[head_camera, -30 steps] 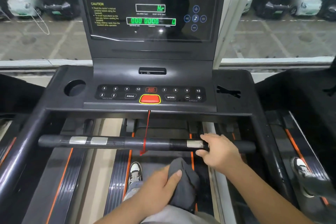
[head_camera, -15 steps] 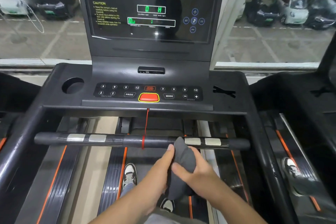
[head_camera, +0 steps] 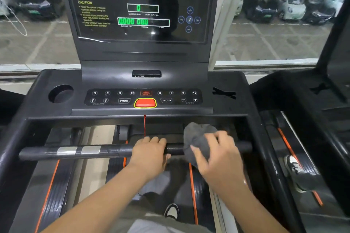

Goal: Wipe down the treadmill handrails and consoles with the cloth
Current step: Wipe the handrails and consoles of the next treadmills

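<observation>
A black crossbar handrail (head_camera: pixel 75 152) with silver sensor plates runs across the treadmill in front of me. My left hand (head_camera: pixel 149 152) grips the bar near its middle, fingers curled over the top. My right hand (head_camera: pixel 217 154) holds a dark grey cloth (head_camera: pixel 198 138) against the right part of the bar, covering the sensor plates there. Above lies the black console panel (head_camera: pixel 56 115) with its button row and a red stop button (head_camera: pixel 145 103). The lit display screen (head_camera: pixel 142 5) stands upright behind it.
A red safety cord (head_camera: pixel 145 125) hangs from the console down toward the bar. A round cup holder (head_camera: pixel 60 93) sits at the console's left. Black side rails (head_camera: pixel 11 138) run along both sides. Another treadmill (head_camera: pixel 303 109) stands to the right. My shoe (head_camera: pixel 172 212) is on the belt below.
The cloth passed from my left hand to my right. My left hand rose and took hold of the bar's middle, and my right hand brought the cloth onto the bar's right part.
</observation>
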Tool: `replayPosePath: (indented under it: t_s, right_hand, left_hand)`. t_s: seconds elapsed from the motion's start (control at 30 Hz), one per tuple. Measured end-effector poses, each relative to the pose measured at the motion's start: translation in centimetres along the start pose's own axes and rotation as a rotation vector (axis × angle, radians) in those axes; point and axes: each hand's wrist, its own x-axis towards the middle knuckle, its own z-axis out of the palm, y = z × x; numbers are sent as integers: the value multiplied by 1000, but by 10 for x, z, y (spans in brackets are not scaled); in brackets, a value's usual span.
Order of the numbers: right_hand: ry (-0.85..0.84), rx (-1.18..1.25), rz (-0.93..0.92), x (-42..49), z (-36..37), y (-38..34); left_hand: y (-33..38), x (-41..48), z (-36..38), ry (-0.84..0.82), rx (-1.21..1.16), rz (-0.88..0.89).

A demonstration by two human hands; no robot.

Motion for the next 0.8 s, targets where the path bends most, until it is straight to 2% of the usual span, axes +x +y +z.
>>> replayPosePath:
  t_s: [0.1,0.13,0.27,0.4,0.47,0.53,0.6,0.67,0.7,0.8]
  right_hand:
    - [-378,-160,-114,-21,60,12]
    - [-433,-230,-129,-24,71,17]
    - [-415,-304,-175,-4,74,24]
    - [-548,-319,-280,25,66,33]
    - [-688,-255,-217,49,59,26]
    - [-813,-72,64,75,54,13]
    - [-939,-26,280,95,59,2]
    - [-910,-44,349,101,61,-9]
    - [-844,-74,290,94,64,-9]
    - [-337,-73,-47,43,68,2]
  left_hand:
    - [-5,5,10,22,45,14]
    - [-7,5,10,31,40,24]
    - [-5,14,7,-35,101,11]
    - [-6,17,6,-77,105,13]
    - [-7,15,9,-64,80,16]
    - [-8,13,12,-42,60,27]
    - [-9,12,13,-39,50,30]
    - [-10,11,11,-38,36,23]
    - [-10,10,11,-38,38,24]
    - [-11,8,14,-31,62,35]
